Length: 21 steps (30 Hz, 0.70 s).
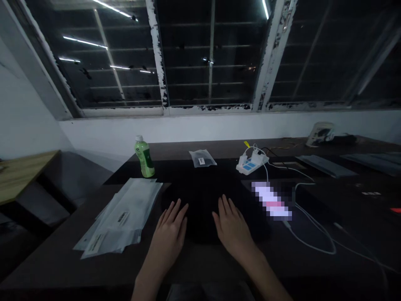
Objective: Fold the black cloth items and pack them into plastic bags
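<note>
My left hand [171,225] lies palm down on the dark table [200,263], fingers stretched out and holding nothing. To its left is a stack of translucent plastic bags [125,209] with small white labels. My right hand [232,223] also rests flat, its fingers extended and nothing in its grasp. Right of it lies a lit, pixelated screen [272,201] with a white cable [308,241] attached. Beyond both hands sits a smaller clear plastic bag [202,158] bearing a label.
A green drink bottle [144,156] stands upright behind the bag stack. At the back right is a white power strip [252,163] with plugs and cables. More flat plastic packets [326,166] lie further right. A wooden table [28,171] stands at the left, and barred windows [209,54] face me.
</note>
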Tool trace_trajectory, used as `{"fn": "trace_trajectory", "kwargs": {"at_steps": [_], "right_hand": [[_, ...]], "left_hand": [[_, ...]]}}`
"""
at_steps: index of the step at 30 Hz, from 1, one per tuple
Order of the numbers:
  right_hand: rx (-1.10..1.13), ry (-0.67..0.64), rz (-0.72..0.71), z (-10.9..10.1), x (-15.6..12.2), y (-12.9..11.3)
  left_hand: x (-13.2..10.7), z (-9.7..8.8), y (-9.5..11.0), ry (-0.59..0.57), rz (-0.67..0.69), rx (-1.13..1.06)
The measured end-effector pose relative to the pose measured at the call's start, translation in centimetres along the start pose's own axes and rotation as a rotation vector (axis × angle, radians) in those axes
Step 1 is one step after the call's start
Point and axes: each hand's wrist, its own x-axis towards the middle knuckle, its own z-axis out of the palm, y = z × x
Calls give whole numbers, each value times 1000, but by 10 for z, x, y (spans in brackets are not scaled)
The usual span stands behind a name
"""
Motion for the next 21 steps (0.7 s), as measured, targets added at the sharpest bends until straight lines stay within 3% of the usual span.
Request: {"fn": "trace_trajectory", "kwargs": {"at_steps": [3, 6, 8, 11, 14, 17, 21], "right_hand": [[-16, -16, 19, 13, -3, 0], [17, 58, 84, 2, -1, 11], [32, 74, 174, -9, 4, 20], [85, -32, 240, -19, 10, 30], [126, -115, 255, -17, 15, 34], [146, -137, 219, -11, 19, 36], [155, -113, 136, -6, 24, 38]], "left_hand": [[-6, 2, -3, -17, -27, 35], [-13, -12, -9, 50, -88, 47], [-13, -26, -18, 132, -190, 74], [-6, -41, -37, 165, -412, 189], [8, -47, -52, -8, -574, 299], [20, -49, -58, -204, -611, 342], [25, -52, -57, -261, -599, 339]]}}
